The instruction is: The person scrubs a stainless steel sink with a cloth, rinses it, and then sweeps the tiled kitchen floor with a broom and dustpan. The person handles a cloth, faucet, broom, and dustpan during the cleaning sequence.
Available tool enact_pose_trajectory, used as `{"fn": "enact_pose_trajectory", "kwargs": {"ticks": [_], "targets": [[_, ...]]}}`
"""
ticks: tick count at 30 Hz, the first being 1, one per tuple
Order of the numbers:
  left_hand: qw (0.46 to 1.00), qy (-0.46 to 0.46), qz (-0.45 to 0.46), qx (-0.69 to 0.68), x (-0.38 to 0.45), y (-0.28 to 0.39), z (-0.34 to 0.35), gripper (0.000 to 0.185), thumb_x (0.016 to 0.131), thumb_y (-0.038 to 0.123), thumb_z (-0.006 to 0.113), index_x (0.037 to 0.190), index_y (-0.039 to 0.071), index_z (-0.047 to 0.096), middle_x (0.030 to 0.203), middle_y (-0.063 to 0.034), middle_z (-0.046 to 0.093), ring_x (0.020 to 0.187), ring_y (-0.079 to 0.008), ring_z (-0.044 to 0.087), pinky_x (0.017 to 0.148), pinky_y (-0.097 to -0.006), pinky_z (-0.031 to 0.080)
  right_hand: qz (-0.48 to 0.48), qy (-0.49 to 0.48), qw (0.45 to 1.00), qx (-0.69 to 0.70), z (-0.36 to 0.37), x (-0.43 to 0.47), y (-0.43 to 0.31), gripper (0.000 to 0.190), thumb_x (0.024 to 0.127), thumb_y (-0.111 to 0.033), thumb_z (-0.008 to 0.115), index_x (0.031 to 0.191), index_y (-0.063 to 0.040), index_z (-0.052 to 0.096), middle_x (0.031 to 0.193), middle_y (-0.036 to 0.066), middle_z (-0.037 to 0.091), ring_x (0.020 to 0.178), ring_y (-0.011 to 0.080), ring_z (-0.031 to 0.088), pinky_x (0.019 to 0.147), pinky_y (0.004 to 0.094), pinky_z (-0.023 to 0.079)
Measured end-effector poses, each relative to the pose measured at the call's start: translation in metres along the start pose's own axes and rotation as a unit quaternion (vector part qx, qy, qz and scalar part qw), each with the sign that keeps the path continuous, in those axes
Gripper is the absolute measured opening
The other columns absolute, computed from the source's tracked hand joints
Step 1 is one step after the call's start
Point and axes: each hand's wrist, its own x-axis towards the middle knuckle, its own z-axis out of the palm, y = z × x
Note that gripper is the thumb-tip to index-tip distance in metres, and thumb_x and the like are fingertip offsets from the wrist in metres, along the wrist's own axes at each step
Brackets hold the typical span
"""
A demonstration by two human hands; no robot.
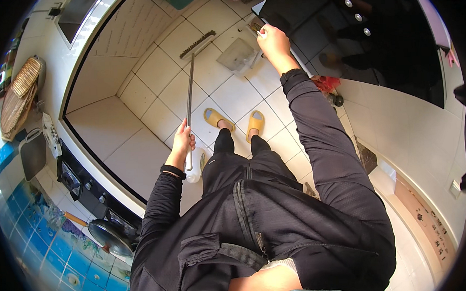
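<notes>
My left hand (183,142) is closed around the long grey handle of a floor brush (190,89). Dark bristles line the brush head (197,45), which is on the tiled floor ahead of me. My right hand (273,44) is farther forward, beside a glossy black panel, its fingers wrapped around a thin white handle (260,34). Below and left of that hand, a translucent grey dustpan (237,55) is at floor level. Whether the white handle joins the dustpan is unclear, as my hand hides part of it.
Yellow slippers (219,118) are on my feet. A counter edge (97,167) with a gas stove (102,198) and a lidded pan (111,236) runs along the left. The glossy black panel (369,42) rises on the right, a red plastic bag (326,83) at its base. A translucent plastic container (194,172) stands near my left leg.
</notes>
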Motion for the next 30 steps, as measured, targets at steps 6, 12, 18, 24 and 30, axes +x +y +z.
{"fn": "enact_pose_trajectory", "kwargs": {"ticks": [6,12,18,24,30], "targets": [[1.000,-0.011,-0.002,-0.007,0.003,0.013,-0.007,0.053,0.100,0.021,0.041,0.150,0.024,0.023,0.065,-0.0026,0.044,0.047,-0.0116,0.038,0.040,-0.0265,0.035,-0.064,-0.062,0.995,-0.040,0.002,0.028,-0.008,0.015,0.075,-0.018,0.063,0.089,-0.012,0.064,0.095,0.008,0.068,0.086,0.0333,0.064,0.073,0.0430,0.051],[0.999,-0.021,0.004,0.047,0.007,0.032,-0.006,0.053,0.100,0.020,0.040,0.151,0.021,0.022,0.060,-0.0012,0.043,0.045,-0.0119,0.039,0.039,-0.0276,0.036,-0.002,-0.004,0.999,-0.036,-0.017,-0.001,0.016,0.010,0.078,-0.020,0.064,0.084,-0.012,0.063,0.087,0.013,0.067,0.082,0.0371,0.063,0.070,0.0452,0.051],[0.981,0.008,0.052,0.186,0.067,0.070,0.021,0.053,0.099,0.021,0.040,0.150,0.019,0.027,0.059,-0.0006,0.044,0.044,-0.0119,0.041,0.040,-0.0285,0.038,0.061,0.038,0.997,-0.040,-0.014,-0.058,0.014,0.012,0.079,-0.020,0.068,0.083,-0.011,0.062,0.084,0.012,0.067,0.081,0.0341,0.065,0.068,0.0412,0.051],[0.961,-0.013,0.024,0.275,0.049,0.064,0.014,0.050,0.096,0.018,0.042,0.146,0.013,0.034,0.050,-0.0022,0.042,0.035,-0.0142,0.041,0.033,-0.0321,0.036,0.102,0.043,0.993,-0.050,-0.004,-0.054,-0.004,0.012,0.079,-0.020,0.070,0.084,-0.012,0.062,0.085,0.010,0.067,0.081,0.0333,0.064,0.069,0.0427,0.051],[0.973,-0.003,-0.009,0.232,-0.027,0.061,-0.028,0.049,0.100,0.019,0.042,0.148,0.017,0.032,0.055,-0.0013,0.041,0.041,-0.0123,0.039,0.035,-0.0292,0.036,0.081,0.029,0.995,-0.055,-0.010,-0.048,-0.003,0.011,0.077,-0.015,0.065,0.086,-0.011,0.060,0.090,0.010,0.066,0.082,0.0339,0.064,0.068,0.0435,0.051]]}}
